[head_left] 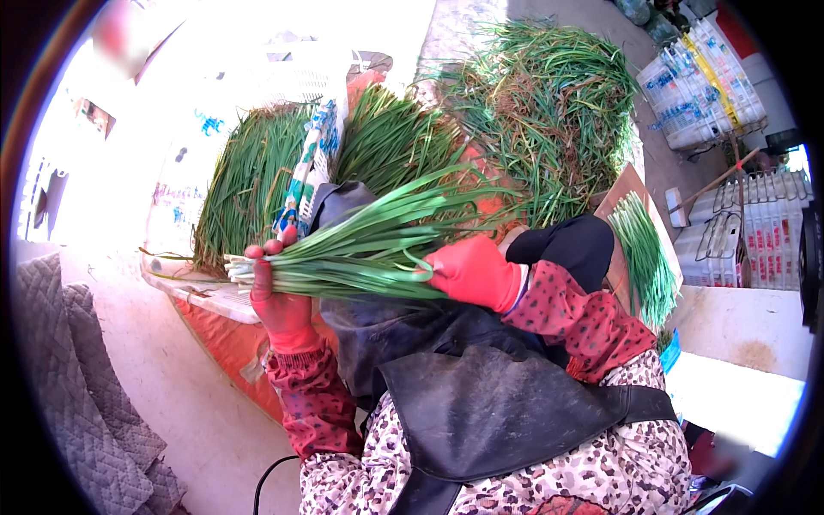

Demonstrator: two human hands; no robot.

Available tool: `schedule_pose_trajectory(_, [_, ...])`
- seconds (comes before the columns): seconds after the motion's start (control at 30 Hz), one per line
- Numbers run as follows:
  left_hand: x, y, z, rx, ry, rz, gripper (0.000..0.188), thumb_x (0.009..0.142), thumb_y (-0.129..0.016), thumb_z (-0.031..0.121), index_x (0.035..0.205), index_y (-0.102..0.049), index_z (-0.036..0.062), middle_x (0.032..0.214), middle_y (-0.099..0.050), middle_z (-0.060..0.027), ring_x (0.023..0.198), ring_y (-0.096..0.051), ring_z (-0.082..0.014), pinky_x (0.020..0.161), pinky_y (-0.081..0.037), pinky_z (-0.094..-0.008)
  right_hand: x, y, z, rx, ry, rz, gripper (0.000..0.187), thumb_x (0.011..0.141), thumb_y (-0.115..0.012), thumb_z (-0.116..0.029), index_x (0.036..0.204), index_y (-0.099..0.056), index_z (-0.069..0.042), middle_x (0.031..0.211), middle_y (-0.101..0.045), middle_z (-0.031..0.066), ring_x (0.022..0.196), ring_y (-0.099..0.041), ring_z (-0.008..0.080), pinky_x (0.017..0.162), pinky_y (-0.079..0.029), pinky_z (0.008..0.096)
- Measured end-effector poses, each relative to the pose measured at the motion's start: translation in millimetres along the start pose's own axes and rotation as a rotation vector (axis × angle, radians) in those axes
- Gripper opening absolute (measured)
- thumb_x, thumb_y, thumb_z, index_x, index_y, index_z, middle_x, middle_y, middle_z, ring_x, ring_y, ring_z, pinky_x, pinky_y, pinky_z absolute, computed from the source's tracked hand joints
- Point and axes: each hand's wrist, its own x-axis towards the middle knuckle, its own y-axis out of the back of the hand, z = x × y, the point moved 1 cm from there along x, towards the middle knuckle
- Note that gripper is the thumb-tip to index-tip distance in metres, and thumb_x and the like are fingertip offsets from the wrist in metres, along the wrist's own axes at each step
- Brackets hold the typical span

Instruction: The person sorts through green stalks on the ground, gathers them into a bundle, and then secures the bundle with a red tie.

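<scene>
A bunch of garlic chives (pixel 369 245) lies slantwise across my lap, white stem ends to the left and green leaf tips fanning out to the upper right. My left hand (pixel 281 305), in a red glove, is wrapped round it near the stem ends, with fingertips showing above. My right hand (pixel 476 270), also red-gloved, is closed at the bunch's lower side and pinches a leaf that curls out from it. Its fingertips are partly hidden. Below the bunch, a black apron (pixel 489 412) covers my front.
White crates with piled chives (pixel 249 180) stand ahead on the left. A loose, tangled heap of chives (pixel 549 112) lies farther right. Trimmed chives (pixel 644 257) rest on a board at my right. Stacked white crates (pixel 704 86) are at the far right, a grey quilted cloth (pixel 86 403) at the left.
</scene>
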Motion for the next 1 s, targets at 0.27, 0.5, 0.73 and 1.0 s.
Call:
schedule_pose_trajectory(0.27, [68,-85,-21,-0.406,0.077,-0.689,0.005,0.091,-0.054,0.015,0.091,-0.053,0.0107,0.066,-0.052,0.0014,0.062,-0.055,-0.0167,0.081,-0.043,-0.0423,5,40,17,0.697,-0.472,-0.003,0.028,0.087,-0.062,-0.022,0.104,-0.066,-0.001,0.092,-0.068,0.0092,0.086,-0.065,0.0206,0.077,-0.05,0.0345])
schedule_pose_trajectory(0.5, [100,-78,-38,-0.351,0.135,-0.8,0.013,0.088,-0.053,0.015,0.077,-0.047,0.0127,0.055,-0.047,0.0021,0.051,-0.05,-0.0151,0.102,-0.031,-0.0494,11,125,6,0.016,0.252,0.124,0.023,0.087,-0.059,-0.013,0.102,-0.064,0.003,0.093,-0.066,0.0145,0.089,-0.064,0.0256,0.081,-0.052,0.0354])
schedule_pose_trajectory(0.73, [138,-174,-21,-0.319,0.357,-1.704,0.011,0.087,-0.055,0.013,0.083,-0.061,0.004,0.071,-0.065,-0.0127,0.073,-0.068,-0.0279,0.098,-0.041,-0.0503,24,147,2,0.652,-0.11,0.175,0.018,0.084,-0.064,-0.014,0.101,-0.068,-0.008,0.092,-0.067,0.0054,0.083,-0.064,0.0169,0.069,-0.053,0.0296])
schedule_pose_trajectory(1.0, [108,-193,-30,-0.345,0.181,-1.615,0.026,0.092,-0.054,0.02,0.077,-0.066,0.0016,0.068,-0.065,-0.0123,0.066,-0.067,-0.0281,0.095,-0.037,-0.0639,26,157,-18,0.682,-0.319,0.265,0.022,0.092,-0.058,-0.023,0.102,-0.068,-0.006,0.087,-0.068,0.0022,0.069,-0.059,0.0059,0.058,-0.047,0.0209])
